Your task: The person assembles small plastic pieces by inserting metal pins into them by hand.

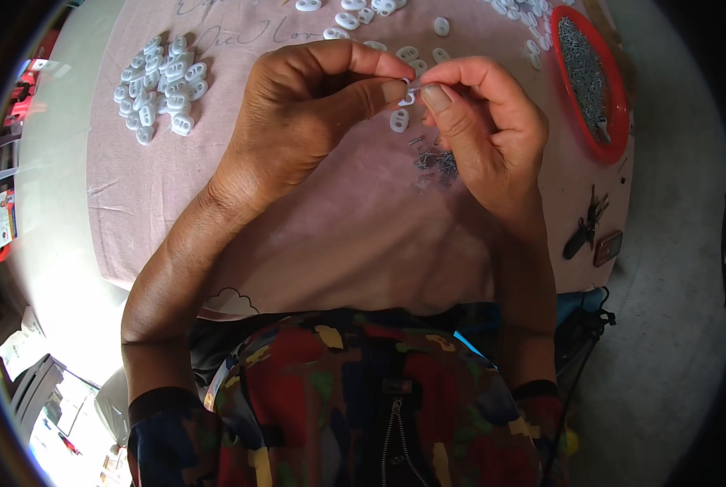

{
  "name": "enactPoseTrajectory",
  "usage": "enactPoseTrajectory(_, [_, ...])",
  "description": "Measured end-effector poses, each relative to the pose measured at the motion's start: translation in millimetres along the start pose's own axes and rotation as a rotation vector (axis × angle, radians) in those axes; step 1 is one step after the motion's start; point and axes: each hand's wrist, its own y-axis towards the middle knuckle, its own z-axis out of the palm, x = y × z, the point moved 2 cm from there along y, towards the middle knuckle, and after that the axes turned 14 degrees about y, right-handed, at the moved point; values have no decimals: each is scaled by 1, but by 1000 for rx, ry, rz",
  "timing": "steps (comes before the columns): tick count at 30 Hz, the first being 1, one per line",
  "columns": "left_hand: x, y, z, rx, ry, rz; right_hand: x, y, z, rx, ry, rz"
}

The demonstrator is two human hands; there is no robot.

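Over the far middle of the table, my left hand (286,122) pinches a small white plastic piece (408,100) between thumb and forefinger. My right hand (497,134) meets it there, its thumb and forefinger closed on a tiny metal part that looks like a spring (416,89). Both parts are mostly covered by fingertips, so whether they are joined I cannot tell. Just below the fingers lies a loose white oval piece with two holes (399,121). A small heap of metal springs (438,165) lies beside my right wrist, partly hidden by the hand.
A pink cloth (339,235) covers the table. White two-hole pieces (164,85) are heaped at the left, with more (348,20) along the far side. A red basket (620,122) of small metal parts stands at the right, above keys (590,223) and a small dark device (608,248).
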Motion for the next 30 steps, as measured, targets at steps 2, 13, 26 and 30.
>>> enactPoseTrajectory(2, [-3, 0, 1, 5, 1, -25, -1, 0, 0, 13, -80, -15])
enactPoseTrajectory(13, [-2, -2, 5, -40, 9, 7, -6, -4, 11, -17, -4, -16])
enactPoseTrajectory(26, [-3, 2, -1, 67, -105, -188, -3, -3, 6, -42, 151, 15])
enactPoseTrajectory(30, [-3, 2, 0, 68, -76, -185, -1, -3, 7, -45, 106, 22])
